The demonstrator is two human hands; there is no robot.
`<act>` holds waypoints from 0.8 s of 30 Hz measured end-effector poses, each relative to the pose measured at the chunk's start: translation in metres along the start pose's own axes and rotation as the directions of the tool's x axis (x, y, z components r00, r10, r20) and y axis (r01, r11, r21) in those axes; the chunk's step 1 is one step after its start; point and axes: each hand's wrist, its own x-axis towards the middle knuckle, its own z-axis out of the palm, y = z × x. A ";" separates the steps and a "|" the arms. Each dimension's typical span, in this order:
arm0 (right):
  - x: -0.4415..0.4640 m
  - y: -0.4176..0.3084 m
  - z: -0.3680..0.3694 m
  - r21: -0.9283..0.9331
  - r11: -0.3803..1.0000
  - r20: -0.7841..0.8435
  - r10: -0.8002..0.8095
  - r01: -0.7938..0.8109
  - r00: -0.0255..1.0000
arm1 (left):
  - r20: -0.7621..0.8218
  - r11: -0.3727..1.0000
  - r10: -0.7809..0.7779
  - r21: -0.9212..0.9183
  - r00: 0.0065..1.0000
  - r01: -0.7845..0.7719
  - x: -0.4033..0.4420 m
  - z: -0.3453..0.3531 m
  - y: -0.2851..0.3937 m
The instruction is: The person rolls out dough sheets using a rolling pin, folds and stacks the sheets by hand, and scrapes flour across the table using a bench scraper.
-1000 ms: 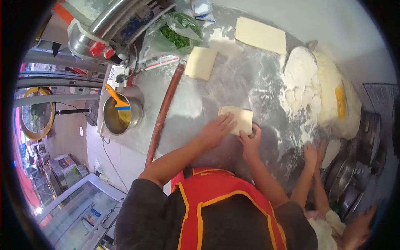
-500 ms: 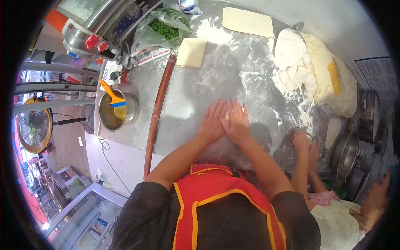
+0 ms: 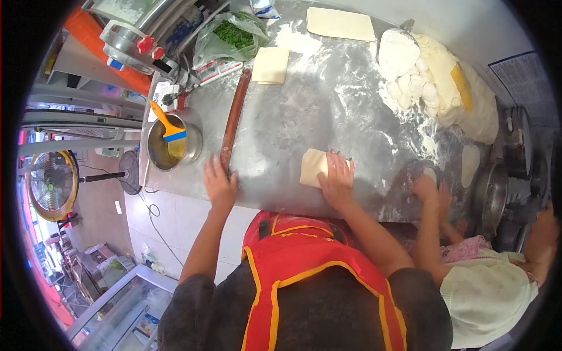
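Under my right hand (image 3: 338, 180) lies a folded, pale dough square (image 3: 312, 166), near the table's front edge. The fingers rest spread across its right side, and the left part shows bare. My left hand (image 3: 220, 186) is over the near end of a long reddish-brown rolling pin (image 3: 236, 111), its fingers stretched out and its thumb apart. The hand and forearm hide the pin's lower part. Another folded dough piece (image 3: 271, 65) sits beyond the pin's far end.
A metal pot (image 3: 192, 153) holds an orange-handled brush (image 3: 167, 126). Behind are a bag of chopped greens (image 3: 234, 35) and a dough sheet (image 3: 341, 24). At right, a large dough mass (image 3: 442, 76) and small dough pieces (image 3: 413, 88) lie near a co-worker's hands (image 3: 425, 187).
My left hand has left the dough and moved left to the rolling pin. The dough under my right hand now shows as a folded square. The view has shifted slightly.
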 end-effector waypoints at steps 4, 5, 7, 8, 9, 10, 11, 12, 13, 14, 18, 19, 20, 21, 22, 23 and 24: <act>0.010 -0.017 0.006 -0.016 1.000 -0.022 0.016 -0.017 1.000 | 0.248 0.982 -0.188 0.038 0.950 0.185 -0.018 -0.005 -0.024; 0.012 -0.019 0.006 0.007 1.000 0.036 0.024 -0.025 0.999 | 0.203 0.992 -0.128 0.024 0.971 0.126 -0.015 -0.006 -0.024; 0.017 -0.019 0.000 0.046 0.998 0.150 0.037 -0.044 0.988 | 0.194 0.980 -0.170 -0.068 0.966 0.186 -0.021 -0.015 -0.023; 0.018 -0.019 -0.007 0.102 0.993 0.086 0.053 -0.062 0.995 | 0.192 0.971 -0.187 -0.116 0.963 0.211 -0.022 -0.024 -0.020; 0.016 -0.020 -0.017 0.160 0.984 0.026 0.075 -0.078 0.997 | 0.218 0.973 -0.171 -0.113 0.961 0.199 -0.031 -0.033 -0.019; 0.013 -0.020 -0.028 0.218 0.972 -0.029 0.100 -0.091 0.995 | 0.247 0.976 -0.157 -0.109 0.956 0.189 -0.045 -0.045 -0.019; 0.011 -0.018 -0.039 0.187 0.981 -0.051 0.060 -0.049 0.997 | 0.274 0.978 -0.143 -0.106 0.951 0.178 -0.052 -0.054 -0.018; 0.008 -0.016 -0.051 0.156 0.988 -0.070 0.021 -0.009 0.997 | 0.309 0.982 -0.069 -0.145 0.949 0.118 -0.053 -0.061 -0.013; 0.005 -0.015 -0.059 0.123 0.992 -0.088 -0.019 0.030 0.996 | 0.340 0.981 0.007 -0.186 0.940 0.060 -0.054 -0.068 -0.006; 0.006 -0.013 -0.063 0.070 0.994 -0.101 -0.080 0.087 0.992 | 0.364 0.973 0.082 -0.230 0.928 0.004 -0.055 -0.070 -0.001; 0.008 0.003 -0.078 -0.060 0.991 0.001 -0.124 0.124 0.992 | 0.271 0.766 0.621 -0.408 0.735 -0.497 -0.008 -0.053 0.033; 0.004 0.013 -0.083 -0.075 0.994 0.061 -0.077 0.082 0.995 | 0.393 0.767 0.633 -0.433 0.667 -0.473 0.010 -0.055 0.051; -0.005 0.027 -0.084 -0.069 0.997 0.106 -0.012 0.020 0.994 | 0.443 0.783 0.620 -0.400 0.648 -0.477 0.022 -0.046 0.062; -0.020 0.043 -0.080 -0.067 0.997 0.152 0.054 -0.044 0.987 | 0.491 0.796 0.605 -0.366 0.627 -0.481 0.032 -0.036 0.071; -0.032 0.055 -0.077 -0.067 0.992 0.196 0.118 -0.107 0.973 | 0.538 0.807 0.587 -0.331 0.605 -0.488 0.040 -0.029 0.076; -0.042 0.059 -0.077 -0.067 0.992 0.146 0.115 -0.106 0.983 | 0.528 0.822 0.566 -0.305 0.633 -0.481 0.047 -0.027 0.078; -0.052 0.062 -0.076 -0.065 0.992 0.098 0.115 -0.109 0.989 | 0.521 0.835 0.546 -0.279 0.656 -0.473 0.053 -0.026 0.080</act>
